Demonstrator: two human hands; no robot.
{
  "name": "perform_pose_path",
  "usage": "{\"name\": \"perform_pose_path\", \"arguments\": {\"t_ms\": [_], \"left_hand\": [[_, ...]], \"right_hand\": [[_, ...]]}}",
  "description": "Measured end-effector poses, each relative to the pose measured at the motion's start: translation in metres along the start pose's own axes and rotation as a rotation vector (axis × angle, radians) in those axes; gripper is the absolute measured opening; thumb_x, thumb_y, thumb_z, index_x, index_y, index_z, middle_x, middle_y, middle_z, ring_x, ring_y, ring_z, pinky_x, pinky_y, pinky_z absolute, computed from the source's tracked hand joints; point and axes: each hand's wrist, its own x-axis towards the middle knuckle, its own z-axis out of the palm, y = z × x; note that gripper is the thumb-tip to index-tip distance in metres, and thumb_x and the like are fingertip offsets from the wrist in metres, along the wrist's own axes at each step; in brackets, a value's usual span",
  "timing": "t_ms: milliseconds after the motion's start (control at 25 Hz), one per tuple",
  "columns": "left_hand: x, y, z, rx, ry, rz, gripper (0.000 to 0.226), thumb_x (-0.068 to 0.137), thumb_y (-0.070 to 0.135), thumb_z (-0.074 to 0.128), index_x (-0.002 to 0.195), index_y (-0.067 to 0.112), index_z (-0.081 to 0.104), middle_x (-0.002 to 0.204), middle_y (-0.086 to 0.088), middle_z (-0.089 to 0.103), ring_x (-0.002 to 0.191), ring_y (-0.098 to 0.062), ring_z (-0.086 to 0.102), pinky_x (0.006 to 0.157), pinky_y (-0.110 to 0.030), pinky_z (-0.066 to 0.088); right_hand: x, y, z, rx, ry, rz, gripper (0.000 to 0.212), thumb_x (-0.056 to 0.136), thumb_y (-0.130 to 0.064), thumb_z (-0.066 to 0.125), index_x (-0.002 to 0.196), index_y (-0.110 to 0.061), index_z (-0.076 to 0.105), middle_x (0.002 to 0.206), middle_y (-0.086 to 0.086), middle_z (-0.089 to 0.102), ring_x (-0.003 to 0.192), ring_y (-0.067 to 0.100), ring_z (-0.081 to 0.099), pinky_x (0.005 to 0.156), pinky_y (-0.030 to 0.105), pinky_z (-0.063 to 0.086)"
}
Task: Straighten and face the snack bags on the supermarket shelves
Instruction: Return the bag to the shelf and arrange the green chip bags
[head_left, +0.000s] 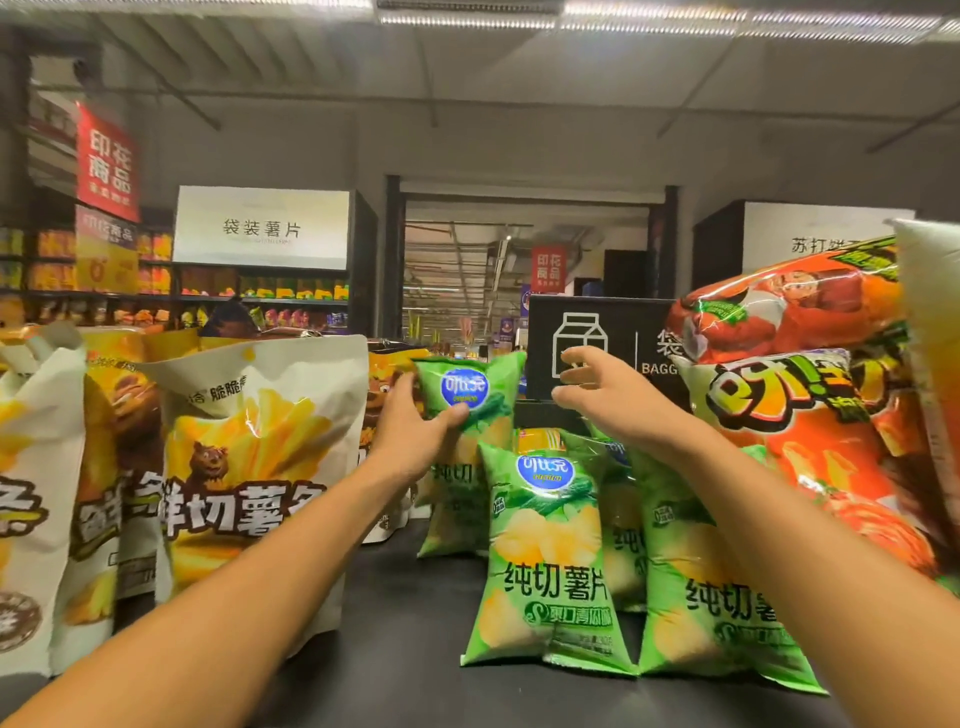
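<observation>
On shelf (405, 623), left hand (415, 431) gripping green bag (472, 395)

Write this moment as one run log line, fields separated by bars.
left hand: grips rear green chip bag | right hand: open, reaching toward it | front green bags: upright

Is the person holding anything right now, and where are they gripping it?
The left hand grips a green chip bag at its upper left edge, thumb across the front. The right hand is open, holding nothing.
</observation>
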Motion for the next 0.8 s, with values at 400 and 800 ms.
{"name": "perform_pose_path", "arguments": {"t_ms": [400,800], "left_hand": [[-0.015,0.032,-0.005,-0.271,0.213,0.398,0.051,0.083,0.024,0.078,0.125,0.026,0.047,0.11,0.023,0.059,0.087,0.016,0.061,0.068,-0.005,0.047],[-0.009,0.039,-0.01,-0.341,0.139,0.431,0.066,0.075,0.059,0.068,0.132,0.031,0.048,0.127,0.006,0.064,0.119,-0.008,0.06,0.103,-0.042,0.049]], "right_hand": [[-0.011,-0.006,0.003,0.072,0.242,-0.233,0.042,0.096,-0.032,0.062,0.136,-0.019,0.057,0.122,-0.006,0.067,0.114,0.011,0.062,0.105,0.038,0.048],[-0.014,-0.009,0.028,0.189,-0.017,-0.234,0.066,0.085,-0.044,0.075,0.142,-0.031,0.046,0.134,-0.009,0.063,0.123,0.007,0.058,0.109,0.041,0.046]]}}
